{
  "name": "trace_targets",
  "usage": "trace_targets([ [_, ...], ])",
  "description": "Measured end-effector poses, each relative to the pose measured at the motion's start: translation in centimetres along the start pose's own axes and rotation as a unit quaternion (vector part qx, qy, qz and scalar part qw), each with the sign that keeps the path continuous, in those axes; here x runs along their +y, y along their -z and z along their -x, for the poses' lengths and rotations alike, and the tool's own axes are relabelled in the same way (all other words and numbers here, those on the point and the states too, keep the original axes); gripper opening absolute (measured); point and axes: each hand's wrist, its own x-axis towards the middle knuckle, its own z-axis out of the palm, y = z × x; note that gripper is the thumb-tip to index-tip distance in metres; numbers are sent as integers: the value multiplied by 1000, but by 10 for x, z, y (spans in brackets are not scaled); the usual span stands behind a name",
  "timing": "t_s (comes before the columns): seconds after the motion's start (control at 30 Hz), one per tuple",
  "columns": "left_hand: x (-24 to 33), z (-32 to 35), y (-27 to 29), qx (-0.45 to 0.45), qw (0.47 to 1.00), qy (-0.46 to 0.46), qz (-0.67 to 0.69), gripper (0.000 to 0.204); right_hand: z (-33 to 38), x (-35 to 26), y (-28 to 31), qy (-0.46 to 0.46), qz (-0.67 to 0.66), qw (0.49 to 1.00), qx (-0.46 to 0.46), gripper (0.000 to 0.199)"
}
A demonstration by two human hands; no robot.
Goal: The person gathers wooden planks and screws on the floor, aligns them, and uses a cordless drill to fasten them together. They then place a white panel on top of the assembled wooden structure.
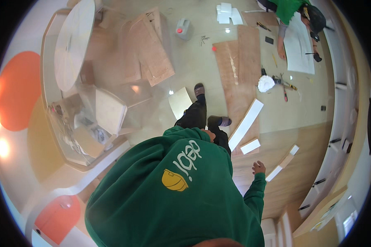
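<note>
My right hand (pixel 258 167) is held out to my right with its fingers loosely bent and apart, nothing visible in them. It is nearest to a narrow strip (pixel 275 173) with white ends and a wood-toned middle. My left hand (pixel 209 135) is close in front of my body, partly covered by my green sweatshirt; its fingers are too hidden to read. Ahead of my right hand lie a short white block (pixel 250 146) and a long white board (pixel 246 123), beside my shoes.
Brown wooden panels (pixel 248 61) lie ahead on the floor. Several tools (pixel 285 87) surround a white bundle (pixel 266 83). At the upper right a co-worker in green (pixel 290 10) bends over a white sheet (pixel 299 49). A jug (pixel 184 29) stands near stacked panels (pixel 152 53); a counter (pixel 70 156) is left.
</note>
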Motion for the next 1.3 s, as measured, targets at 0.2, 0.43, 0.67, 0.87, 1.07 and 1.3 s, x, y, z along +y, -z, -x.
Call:
trace_targets([
  [0.2, -65, 0, 19, 227, 932, -38, 281, 34, 4, -103, -33, 144, 53, 988, 6, 50],
  [0.43, -197, 18, 50, 491, 775, -3, 397, 33, 34, -170, -139, 179, 100, 977, -57, 49],
  [0.67, -387, 12, -36, 445, 707, 130, 535, 30, 52, -209, -175, 249, 204, 946, -27, 51],
  [0.87, -371, 44, -69, 255, 962, 91, -26, 19, 50, -199, -154, 177, 96, 979, -1, 52],
  [1.07, -403, 20, -90, 253, 953, 158, -45, 21, 55, -192, -156, 200, 132, 971, -6, 53],
  [1.3, -214, 46, 31, 481, 694, 133, 519, 29, -14, -154, -122, 154, 248, 955, -44, 51],
])
